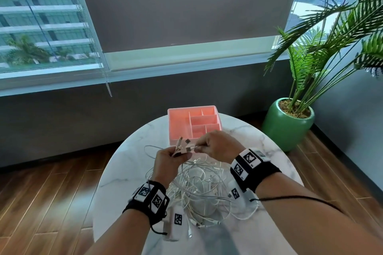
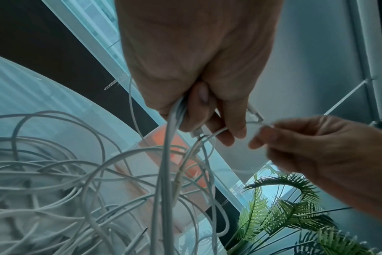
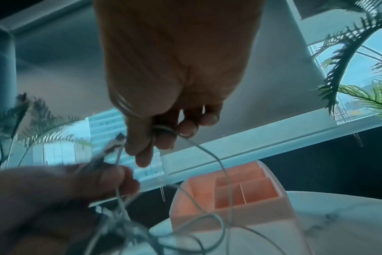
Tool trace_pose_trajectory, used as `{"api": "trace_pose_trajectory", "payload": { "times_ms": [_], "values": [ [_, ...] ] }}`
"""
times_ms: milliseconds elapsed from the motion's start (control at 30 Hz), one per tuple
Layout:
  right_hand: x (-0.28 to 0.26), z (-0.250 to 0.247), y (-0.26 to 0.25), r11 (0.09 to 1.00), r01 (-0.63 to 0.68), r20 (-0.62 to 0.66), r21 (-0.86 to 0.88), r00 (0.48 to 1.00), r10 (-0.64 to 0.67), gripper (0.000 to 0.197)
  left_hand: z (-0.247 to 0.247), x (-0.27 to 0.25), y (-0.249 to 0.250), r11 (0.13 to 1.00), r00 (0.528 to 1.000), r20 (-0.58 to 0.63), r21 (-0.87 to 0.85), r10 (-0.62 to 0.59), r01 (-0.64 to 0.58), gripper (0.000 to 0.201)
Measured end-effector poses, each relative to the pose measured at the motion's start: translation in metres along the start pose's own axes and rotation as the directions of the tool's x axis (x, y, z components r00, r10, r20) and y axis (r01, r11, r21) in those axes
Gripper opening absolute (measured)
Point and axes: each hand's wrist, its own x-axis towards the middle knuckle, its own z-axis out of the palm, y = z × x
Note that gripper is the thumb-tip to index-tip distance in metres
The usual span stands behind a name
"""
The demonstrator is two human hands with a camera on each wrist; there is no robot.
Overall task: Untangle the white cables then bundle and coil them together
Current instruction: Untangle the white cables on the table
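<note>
Left hand (image 1: 168, 161) around tangled white cables (image 1: 199, 190)

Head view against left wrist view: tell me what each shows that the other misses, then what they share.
Only the head view shows the green ceramic plant pot, the wooden plank floor, the black wrist straps with printed markers and the whole round white marble table.

Only the left wrist view shows the left hand's curled fingers from below, gripping several cords side by side.

Both show the tangled white cables, the left hand, the right hand pinching one cable end, and the pink plastic divided organiser box.
</note>
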Motion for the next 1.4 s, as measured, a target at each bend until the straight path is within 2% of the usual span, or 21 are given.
{"api": "trace_pose_trajectory", "payload": {
  "times_ms": [100, 233, 300, 367, 467, 567, 633, 667, 733, 800, 867, 933, 967, 1000, 1067, 1133, 1167, 1200, 1233, 1300, 1400],
  "values": [
    [-0.002, -0.023, -0.012, 0.968, -0.010, 0.039, 0.251, 0.999, 0.000, 0.014, 0.000, 0.004, -0.004, 0.999, 1.000, -0.013, 0.022, 0.026, -0.026, 0.010],
    [-0.005, -0.057, -0.036, 0.838, 0.065, -0.146, 0.541, 0.989, 0.018, 0.018, 0.001, 0.012, -0.008, 0.991, 0.998, -0.008, 0.118, 0.064, -0.062, 0.008],
    [-0.005, -0.081, -0.043, 0.801, 0.112, -0.287, 0.588, 0.955, 0.077, 0.017, -0.001, 0.010, -0.015, 0.983, 0.999, 0.017, 0.179, 0.048, -0.050, 0.007],
    [-0.007, -0.107, -0.041, 0.811, 0.134, -0.392, 0.570, 0.912, 0.124, 0.016, -0.006, 0.005, -0.023, 0.983, 1.000, -0.019, 0.183, -0.012, 0.015, 0.005],
    [-0.015, -0.135, -0.016, 0.857, 0.128, -0.519, 0.498, 0.836, 0.177, 0.019, -0.019, 0.003, -0.038, 0.996, 0.995, -0.068, 0.035, -0.079, 0.082, 0.017],
    [-0.038, -0.148, 0.035, 0.882, -0.016, -0.596, 0.472, 0.732, 0.332, 0.026, -0.029, 0.003, -0.043, 0.995, 0.990, -0.105, -0.054, -0.095, 0.090, 0.026],
    [-0.063, -0.149, 0.074, 0.857, -0.171, -0.618, 0.486, 0.627, 0.475, 0.027, -0.034, 0.001, -0.043, 0.991, 0.992, -0.089, -0.106, -0.094, 0.084, 0.035],
    [-0.081, -0.147, 0.097, 0.830, -0.275, -0.624, 0.486, 0.555, 0.550, 0.027, -0.036, 0.001, -0.043, 0.986, 0.991, -0.084, -0.141, -0.100, 0.088, 0.037],
    [-0.121, -0.136, 0.144, 0.695, -0.491, -0.601, 0.526, 0.364, 0.711, 0.025, -0.038, 0.000, -0.042, 0.976, 0.991, -0.065, -0.191, -0.115, 0.100, 0.038],
    [-0.160, -0.113, 0.191, 0.487, -0.649, -0.482, 0.584, 0.205, 0.852, 0.039, -0.037, -0.003, -0.038, 0.971, 0.994, -0.026, -0.219, -0.107, 0.099, 0.039],
    [-0.186, -0.081, 0.240, 0.299, -0.782, -0.316, 0.547, 0.138, 0.939, 0.057, -0.033, -0.004, -0.033, 0.964, 0.995, 0.023, -0.248, -0.094, 0.097, 0.039],
    [-0.191, -0.047, 0.253, 0.215, -0.849, -0.228, 0.483, 0.115, 0.967, 0.071, -0.026, -0.005, -0.026, 0.954, 0.995, 0.064, -0.283, -0.078, 0.093, 0.040],
    [-0.183, -0.036, 0.231, 0.263, -0.840, -0.244, 0.475, 0.162, 0.956, 0.063, -0.022, -0.006, -0.023, 0.951, 0.995, 0.080, -0.297, -0.067, 0.088, 0.041],
    [-0.170, -0.027, 0.204, 0.378, -0.810, -0.291, 0.448, 0.267, 0.919, 0.046, -0.019, -0.006, -0.019, 0.949, 0.994, 0.091, -0.304, -0.056, 0.081, 0.042],
    [-0.138, -0.007, 0.147, 0.622, -0.646, -0.310, 0.442, 0.540, 0.782, 0.017, -0.012, -0.007, -0.013, 0.948, 0.993, 0.114, -0.310, -0.038, 0.071, 0.045],
    [-0.104, 0.018, 0.093, 0.757, -0.429, -0.211, 0.493, 0.785, 0.583, 0.020, -0.004, -0.007, -0.008, 0.939, 0.990, 0.138, -0.336, -0.035, 0.080, 0.045],
    [-0.088, 0.033, 0.066, 0.813, -0.331, -0.152, 0.479, 0.881, 0.448, 0.025, -0.001, -0.007, -0.008, 0.928, 0.988, 0.149, -0.359, -0.046, 0.098, 0.045],
    [-0.075, 0.048, 0.045, 0.855, -0.247, -0.094, 0.457, 0.942, 0.322, 0.031, 0.002, -0.007, -0.007, 0.913, 0.986, 0.156, -0.390, -0.063, 0.120, 0.044],
    [-0.063, 0.064, 0.028, 0.882, -0.180, -0.027, 0.436, 0.977, 0.212, 0.034, 0.004, -0.006, -0.006, 0.899, 0.985, 0.154, -0.418, -0.073, 0.132, 0.043],
    [-0.046, 0.089, -0.002, 0.880, -0.151, 0.106, 0.451, 0.988, 0.115, 0.027, 0.007, -0.005, -0.007, 0.892, 0.992, 0.106, -0.440, -0.069, 0.108, 0.039],
    [-0.041, 0.109, -0.019, 0.795, -0.203, 0.187, 0.571, 0.976, 0.116, 0.019, 0.000, -0.003, -0.008, 0.885, 0.997, 0.005, -0.461, -0.074, 0.067, 0.035]
  ]
}}
